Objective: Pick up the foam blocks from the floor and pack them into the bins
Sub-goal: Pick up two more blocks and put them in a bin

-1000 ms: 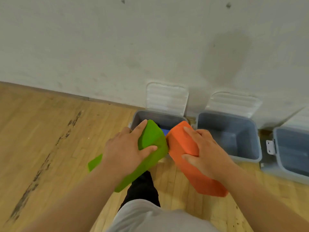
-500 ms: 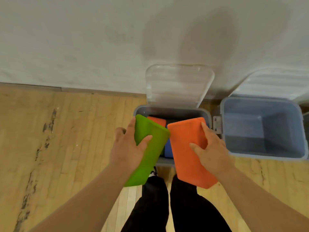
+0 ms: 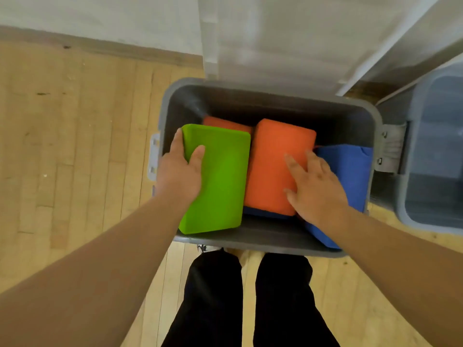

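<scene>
In the grey bin (image 3: pixel 250 242), the left hand (image 3: pixel 180 171) grips the green foam block (image 3: pixel 220 181) by its left edge. The orange foam block (image 3: pixel 270 166) lies beside it, under the right hand (image 3: pixel 315 189), whose fingers are spread and loose. A blue foam block (image 3: pixel 350 176) is at the far right.

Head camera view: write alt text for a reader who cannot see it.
A person's left hand grips a green foam block and the right hand presses an orange foam block inside an open grey bin. A blue block lies beside the orange.

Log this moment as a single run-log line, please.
phase: packing | left hand: grips green block | right hand: presses orange block | bin: open
</scene>
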Demonstrator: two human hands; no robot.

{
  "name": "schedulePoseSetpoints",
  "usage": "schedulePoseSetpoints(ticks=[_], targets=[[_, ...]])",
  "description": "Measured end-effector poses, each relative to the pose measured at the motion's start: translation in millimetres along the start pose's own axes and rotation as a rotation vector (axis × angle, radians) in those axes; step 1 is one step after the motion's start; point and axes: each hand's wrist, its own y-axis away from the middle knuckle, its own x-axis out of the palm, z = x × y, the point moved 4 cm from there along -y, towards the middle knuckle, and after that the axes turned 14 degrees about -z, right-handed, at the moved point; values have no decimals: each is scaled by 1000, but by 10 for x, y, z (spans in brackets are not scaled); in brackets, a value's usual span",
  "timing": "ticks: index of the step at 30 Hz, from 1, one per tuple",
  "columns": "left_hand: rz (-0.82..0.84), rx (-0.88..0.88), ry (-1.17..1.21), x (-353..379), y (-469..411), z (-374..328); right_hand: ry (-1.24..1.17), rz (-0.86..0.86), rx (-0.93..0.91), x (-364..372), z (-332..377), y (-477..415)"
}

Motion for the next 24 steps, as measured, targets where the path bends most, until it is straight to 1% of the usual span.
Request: schedulePoseSetpoints(ticks=[2,4,6,10,12,15,17,20,22,24], targets=[[7,-9,-31,148,-44,35,-3,108,-68,180,53,56],[12,-36,-41,260,-91,85,-18,173,-99,310,66,92],[-7,-50,-33,324,-150,111,4,176,-121,389,82,104],[-32,-27,-25,502,-300,74,12,177,-99,486,113,103],[-2,-13,-154,619,-301,37,20,189,-89,524,127,114],[9,-38,-359,676,-281,29,30,215,-83,531,155,128],[83,-36,-469,683,-252,78,20,224,-74,497,172,120],[262,21,-638,662,-74,184,-8,258,-57,400,209,92],[327,73,-687,584,103,190,-32,275,-29,304,224,109],[355,134,-708,433,308,146,-58,277,18,174,232,208]])
